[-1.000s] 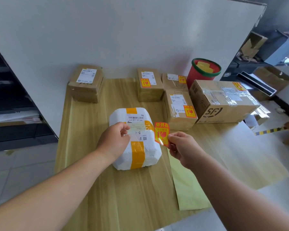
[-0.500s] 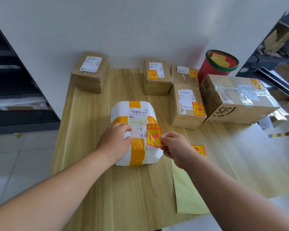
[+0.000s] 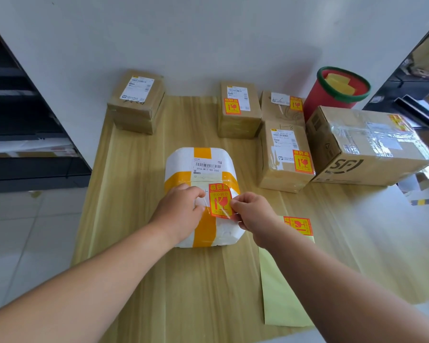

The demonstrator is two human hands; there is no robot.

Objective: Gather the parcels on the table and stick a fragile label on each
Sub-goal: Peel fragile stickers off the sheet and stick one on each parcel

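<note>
Head: right fingers [image 3: 236,203] pinch glossy label [image 3: 219,200]; left fingers [image 3: 196,193] hold rounded foam parcel [image 3: 180,164].

Noted a red bin [image 3: 332,105] with a green rim at far right, holding yellow paper scraps [image 3: 338,81]. Recorded a plain white wall [image 3: 208,40] across the back. Observed dark shelving [image 3: 22,134] at left with pale floor tiles [image 3: 22,231] below. Logged a black-and-yellow striped strip [image 3: 426,201] on the floor at right, and further dark shelves [image 3: 391,87] carrying loose cardboard [image 3: 427,54] above it.
</note>
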